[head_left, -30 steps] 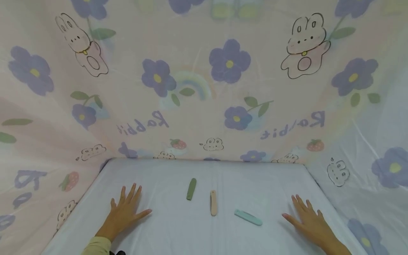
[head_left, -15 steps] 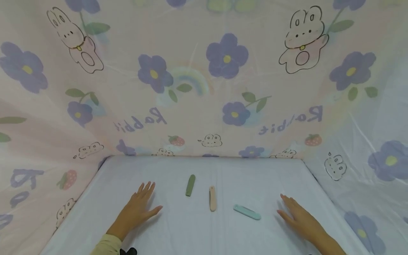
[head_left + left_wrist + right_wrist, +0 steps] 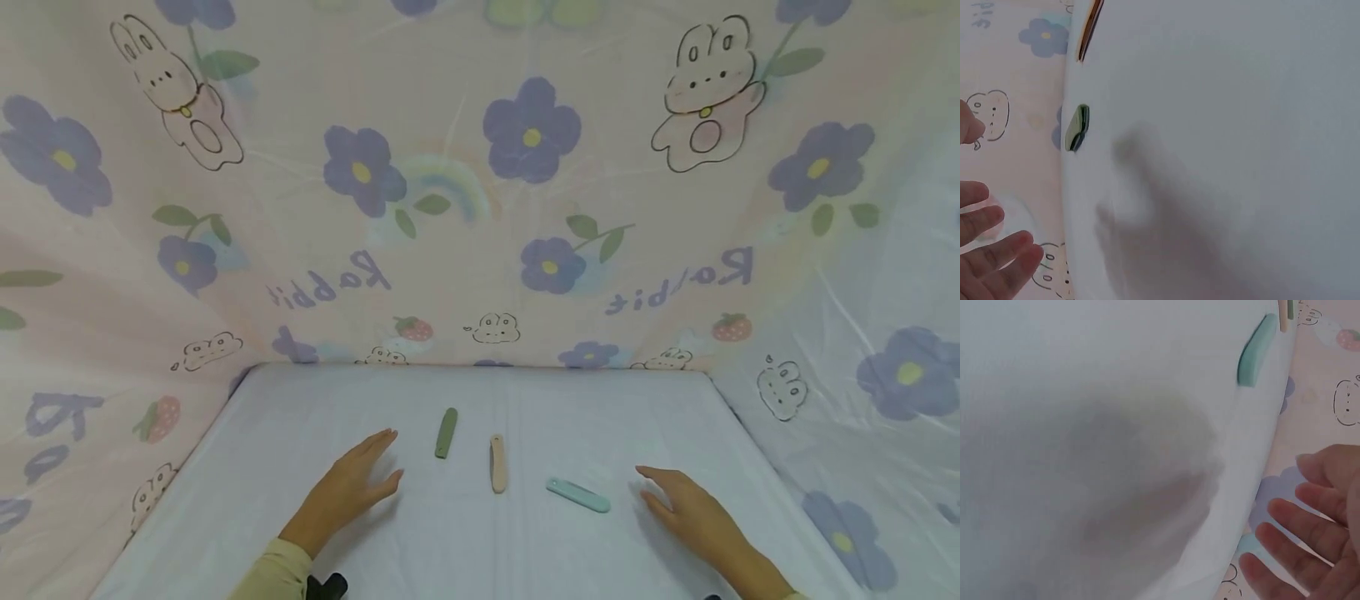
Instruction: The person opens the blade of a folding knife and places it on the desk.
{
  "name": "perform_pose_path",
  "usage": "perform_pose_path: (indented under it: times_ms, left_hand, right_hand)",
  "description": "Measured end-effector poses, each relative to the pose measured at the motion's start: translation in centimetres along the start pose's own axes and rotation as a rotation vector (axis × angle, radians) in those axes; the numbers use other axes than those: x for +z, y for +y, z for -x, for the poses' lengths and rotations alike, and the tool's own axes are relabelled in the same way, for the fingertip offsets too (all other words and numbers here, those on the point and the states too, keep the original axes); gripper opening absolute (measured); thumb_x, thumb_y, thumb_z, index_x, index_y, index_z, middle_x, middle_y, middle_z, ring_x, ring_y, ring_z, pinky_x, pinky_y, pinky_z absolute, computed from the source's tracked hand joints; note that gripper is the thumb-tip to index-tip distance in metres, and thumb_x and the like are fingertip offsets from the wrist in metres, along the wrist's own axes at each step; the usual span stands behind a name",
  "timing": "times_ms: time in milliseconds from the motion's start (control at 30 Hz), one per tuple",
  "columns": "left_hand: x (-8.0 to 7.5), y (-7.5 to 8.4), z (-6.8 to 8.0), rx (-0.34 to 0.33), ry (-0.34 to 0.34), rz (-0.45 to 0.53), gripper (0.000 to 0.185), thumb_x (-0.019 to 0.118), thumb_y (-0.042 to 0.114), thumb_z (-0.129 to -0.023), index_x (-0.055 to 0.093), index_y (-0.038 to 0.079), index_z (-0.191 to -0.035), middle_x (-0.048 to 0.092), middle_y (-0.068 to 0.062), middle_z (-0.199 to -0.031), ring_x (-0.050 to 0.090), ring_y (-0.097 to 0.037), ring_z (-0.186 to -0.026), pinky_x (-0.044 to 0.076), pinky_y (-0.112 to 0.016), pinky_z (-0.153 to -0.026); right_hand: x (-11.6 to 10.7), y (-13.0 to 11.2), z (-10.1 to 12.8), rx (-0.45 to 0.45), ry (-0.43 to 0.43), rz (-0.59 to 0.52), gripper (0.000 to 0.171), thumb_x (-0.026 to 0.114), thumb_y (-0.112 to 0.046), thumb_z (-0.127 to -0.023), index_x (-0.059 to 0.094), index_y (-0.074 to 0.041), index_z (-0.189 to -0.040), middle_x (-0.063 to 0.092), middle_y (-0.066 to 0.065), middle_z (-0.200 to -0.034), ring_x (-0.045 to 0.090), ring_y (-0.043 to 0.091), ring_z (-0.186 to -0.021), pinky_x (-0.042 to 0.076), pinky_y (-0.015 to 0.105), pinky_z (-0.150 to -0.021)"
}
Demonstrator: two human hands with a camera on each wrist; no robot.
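Three slim, round-ended pieces, shaped like folded pocket knives, lie apart on the white table: a green one (image 3: 446,433), a beige one (image 3: 500,467) and a mint one (image 3: 578,495). My left hand (image 3: 347,496) hovers left of the green piece, fingers extended, thumb apart. To the right of the mint piece, my right hand (image 3: 696,515) is held over the table with relaxed fingers. Neither hand touches anything. A dark slot shows along the side of the green piece (image 3: 1077,128) in the left wrist view. The right wrist view has the mint piece (image 3: 1255,353) near the top.
A white-covered table (image 3: 420,542) fills the lower part of the head view. Patterned fabric (image 3: 450,275) with flowers and rabbits rises behind its far edge and along both sides. Dark straps or mounts (image 3: 327,586) show near the wrists.
Both hands have moved inward, the left toward the green piece and the right toward the mint one. Their spread fingers have drawn closer together. The three pieces lie where they were.
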State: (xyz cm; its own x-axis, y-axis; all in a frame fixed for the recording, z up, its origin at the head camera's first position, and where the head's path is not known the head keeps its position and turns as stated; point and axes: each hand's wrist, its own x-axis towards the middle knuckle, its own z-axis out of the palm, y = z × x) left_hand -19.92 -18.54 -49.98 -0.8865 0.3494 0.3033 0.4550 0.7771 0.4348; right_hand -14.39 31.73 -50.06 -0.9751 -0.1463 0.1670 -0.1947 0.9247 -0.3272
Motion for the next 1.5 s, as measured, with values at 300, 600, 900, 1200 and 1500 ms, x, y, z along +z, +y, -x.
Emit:
perform_pose_path:
  times_ms: [300, 600, 900, 1200, 1500]
  left_hand:
    - [1.3, 2.0, -0.9, 0.13, 0.024, -0.033, 0.055, 0.065, 0.038, -0.086, 0.052, 0.012, -0.132, 0.051, -0.003, -0.132, 0.049, -0.021, -0.119, 0.043, -0.036, -0.096]
    - [3.5, 5.0, -2.4, 0.256, -0.012, 0.016, 0.057, 0.063, 0.045, -0.086, 0.053, 0.01, -0.13, 0.053, -0.007, -0.13, 0.05, -0.022, -0.117, 0.045, -0.035, -0.095]
    - [6.3, 8.5, -3.8, 0.352, -0.082, -0.018, 0.049, 0.065, 0.036, -0.087, 0.054, 0.01, -0.128, 0.053, -0.004, -0.128, 0.051, -0.019, -0.116, 0.046, -0.031, -0.093]
    - [9.6, 10.7, -4.7, 0.388, -0.191, 0.008, 0.034, 0.064, 0.031, -0.089, 0.061, 0.015, -0.12, 0.054, 0.002, -0.127, 0.05, -0.013, -0.116, 0.044, -0.026, -0.094]
    - [11.6, 13.0, -5.9, 0.412, -0.2, -0.123, 0.031, 0.065, 0.032, -0.088, 0.062, 0.02, -0.117, 0.057, 0.007, -0.123, 0.05, -0.011, -0.115, 0.044, -0.043, -0.092]
  right_hand:
    - [0.6, -1.1, 0.2, -0.025, -0.029, -0.018, 0.036, 0.065, -0.024, -0.088, 0.06, -0.014, -0.122, 0.06, 0.006, -0.119, 0.054, 0.029, -0.112, 0.044, 0.049, -0.091]
    - [1.5, -2.1, 0.4, -0.044, -0.021, -0.033, 0.029, 0.069, -0.021, -0.085, 0.065, -0.014, -0.112, 0.064, -0.004, -0.107, 0.059, 0.02, -0.102, 0.049, 0.039, -0.086]
    - [2.5, -2.7, 0.1, -0.006, -0.039, -0.124, 0.027, 0.071, -0.018, -0.082, 0.065, -0.017, -0.108, 0.062, -0.012, -0.098, 0.058, 0.011, -0.091, 0.051, 0.032, -0.079]
    - [3.6, -3.0, -0.1, 0.003, -0.059, -0.202, 0.025, 0.07, -0.018, -0.082, 0.064, -0.016, -0.106, 0.061, -0.011, -0.095, 0.058, 0.01, -0.086, 0.051, 0.027, -0.073]
    - [4.5, -3.0, -0.5, -0.039, -0.044, -0.238, 0.024, 0.073, -0.016, -0.08, 0.064, -0.013, -0.102, 0.059, -0.01, -0.09, 0.057, 0.007, -0.083, 0.051, 0.022, -0.072]
